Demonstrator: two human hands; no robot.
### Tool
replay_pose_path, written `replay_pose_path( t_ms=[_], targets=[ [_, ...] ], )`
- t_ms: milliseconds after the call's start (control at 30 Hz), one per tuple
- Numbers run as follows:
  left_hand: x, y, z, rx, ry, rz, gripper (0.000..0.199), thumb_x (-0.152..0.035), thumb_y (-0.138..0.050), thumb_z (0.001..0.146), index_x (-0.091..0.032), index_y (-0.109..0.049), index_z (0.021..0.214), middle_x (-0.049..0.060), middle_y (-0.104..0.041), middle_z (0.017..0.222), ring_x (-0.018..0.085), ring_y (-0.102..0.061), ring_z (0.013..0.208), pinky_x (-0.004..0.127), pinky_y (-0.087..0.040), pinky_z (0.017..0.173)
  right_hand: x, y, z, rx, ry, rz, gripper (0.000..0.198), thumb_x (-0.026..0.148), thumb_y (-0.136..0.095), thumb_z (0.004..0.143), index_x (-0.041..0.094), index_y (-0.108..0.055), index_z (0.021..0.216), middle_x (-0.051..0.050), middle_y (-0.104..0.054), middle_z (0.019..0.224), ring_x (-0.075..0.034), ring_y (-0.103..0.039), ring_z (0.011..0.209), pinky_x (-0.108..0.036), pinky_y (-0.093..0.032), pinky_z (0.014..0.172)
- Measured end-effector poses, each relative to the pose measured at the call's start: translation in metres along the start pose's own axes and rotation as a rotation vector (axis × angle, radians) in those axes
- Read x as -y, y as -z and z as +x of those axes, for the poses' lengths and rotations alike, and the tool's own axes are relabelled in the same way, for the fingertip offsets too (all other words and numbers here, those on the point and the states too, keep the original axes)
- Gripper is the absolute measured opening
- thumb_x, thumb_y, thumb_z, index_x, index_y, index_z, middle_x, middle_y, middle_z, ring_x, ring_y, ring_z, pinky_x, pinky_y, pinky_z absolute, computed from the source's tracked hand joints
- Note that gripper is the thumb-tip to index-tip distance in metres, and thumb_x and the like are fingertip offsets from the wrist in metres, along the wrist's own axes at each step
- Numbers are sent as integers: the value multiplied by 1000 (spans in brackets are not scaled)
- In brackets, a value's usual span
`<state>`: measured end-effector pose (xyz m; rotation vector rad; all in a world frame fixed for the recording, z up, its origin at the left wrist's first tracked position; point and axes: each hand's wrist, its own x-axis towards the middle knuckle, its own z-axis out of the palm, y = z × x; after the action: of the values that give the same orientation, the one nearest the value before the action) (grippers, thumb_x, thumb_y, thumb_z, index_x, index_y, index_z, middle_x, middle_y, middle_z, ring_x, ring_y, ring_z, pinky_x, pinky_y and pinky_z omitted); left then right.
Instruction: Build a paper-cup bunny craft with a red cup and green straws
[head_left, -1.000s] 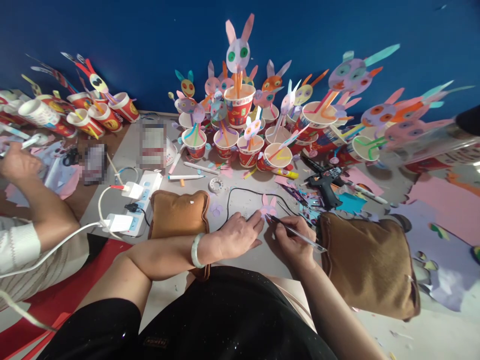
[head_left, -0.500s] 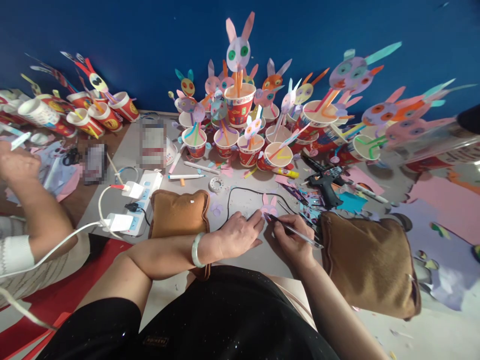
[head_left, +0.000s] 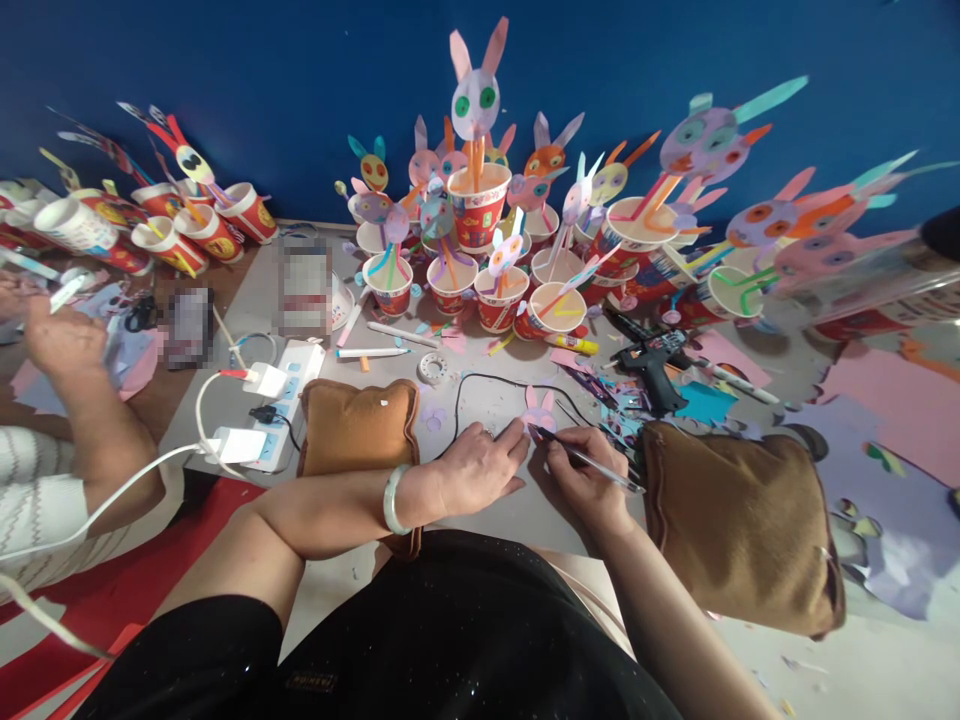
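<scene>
1. Head view, the right hand: the right hand (head_left: 592,490) is closed around a clear-barrelled pen (head_left: 609,474), its dark tip down at the lower edge of a pink paper rabbit head (head_left: 538,414). Over the last second, hand and pen have shifted only slightly leftward, and the tip stays at nearly the same spot.
2. Head view, the left hand: the left hand (head_left: 476,470) has not visibly moved. It lies palm down, fingers together and thumb apart, clamped on nothing that shows. Its fingertips reach the rabbit's left edge, seemingly steadying it; whether they press on the paper cannot be told.
3. Head view, the rabbit: it lies on the grey table (head_left: 457,510), between the two hands and just beyond them, ears pointing away from the person. It has kept its place, so I judge the fine pen work to be continuing there. Any marks are too small to read.
4. Head view, the surroundings: the clearest change is at far left, where a co-worker's hand (head_left: 69,338), with a white marker (head_left: 67,292), has swung inward, well apart from this work. The black glue gun (head_left: 654,378) and the brown cushion (head_left: 739,535) rest to the right.
</scene>
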<state>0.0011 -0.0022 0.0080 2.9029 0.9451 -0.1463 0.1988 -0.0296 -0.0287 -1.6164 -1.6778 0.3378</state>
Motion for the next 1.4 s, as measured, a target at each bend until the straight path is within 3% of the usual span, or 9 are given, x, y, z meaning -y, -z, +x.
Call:
replay_pose_path(
  t_ms=[633, 933, 1100, 1400],
  targets=[
    [1, -1, 0, -20, -12, 11, 57, -50, -48, 99, -12, -48, 142, 22, -42, 154, 17, -67, 76, 36, -45, 77, 4, 2, 2, -20, -24, -23, 6, 29, -59, 79, 23, -58, 77, -1, -68, 65, -16, -62, 53, -28, -51, 56],
    [1, -4, 0, -56, -12, 25, 58, -51, -48, 99, -12, -50, 141, 19, -45, 152, 16, -65, 73, 36, -45, 74, -3, 3, 0, -156, -35, -57, 5, 27, -58, 77, 24, -54, 76, 0, -67, 64, -17, -61, 52, -29, -50, 54],
    [2, -4, -1, -77, -23, 9, 58, -50, -48, 100, -10, -50, 142, 19, -45, 152, 18, -66, 82, 35, -45, 75, -8, 8, 0, -172, -46, -52, 5, 26, -56, 77, 24, -52, 75, 1, -64, 62, -17, -58, 52, -30, -48, 54],
    [2, -4, 0, -67, -12, -2, 59, -51, -50, 99, -11, -50, 142, 18, -47, 152, 17, -66, 79, 35, -46, 76, -6, 9, 2, -136, -56, -51, 6, 26, -57, 77, 23, -53, 73, 1, -64, 62, -16, -59, 51, -29, -47, 54]
  ],
)
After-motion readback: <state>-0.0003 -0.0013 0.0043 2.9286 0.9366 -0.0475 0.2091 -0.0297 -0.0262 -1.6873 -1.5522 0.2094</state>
